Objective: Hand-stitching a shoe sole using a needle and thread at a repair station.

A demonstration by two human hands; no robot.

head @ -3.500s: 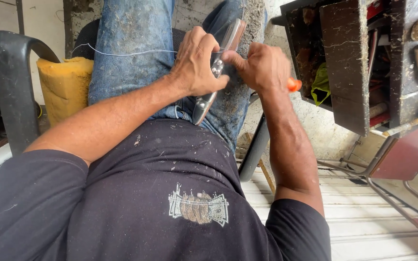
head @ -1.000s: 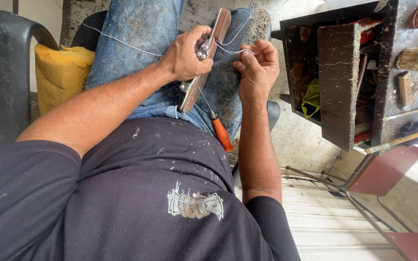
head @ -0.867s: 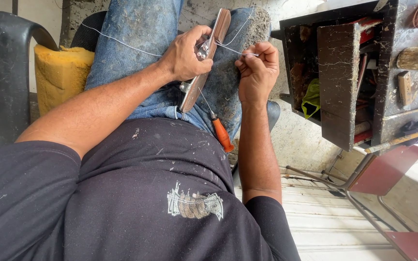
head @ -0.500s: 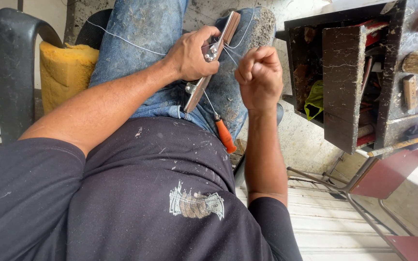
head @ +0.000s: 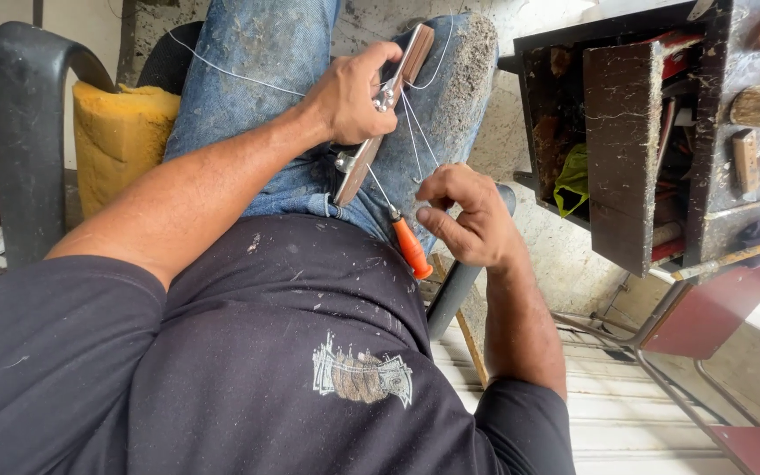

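Note:
I sit in a chair, looking down at my dark shirt and blue jeans. My left hand (head: 352,97) grips a long flat knife-like piece (head: 384,110) with a brown wooden end and a metal part, held over my thigh. Thin white thread (head: 415,132) runs from it down to my right hand (head: 468,215), which pinches the thread with closed fingers. An orange-handled tool (head: 408,244) lies on my lap between the two hands. More thread trails across my left thigh (head: 230,75).
A dark plastic chair arm (head: 28,114) and yellow foam cushion (head: 120,132) are at left. A dark wooden shelf unit (head: 653,149) packed with tools stands at right. Red metal chair frames (head: 714,308) sit lower right over a slatted white floor (head: 617,413).
My right hand has pulled down and away from the held piece, drawing the thread out longer. The left hand keeps its grip on the piece, which has stayed over my thigh.

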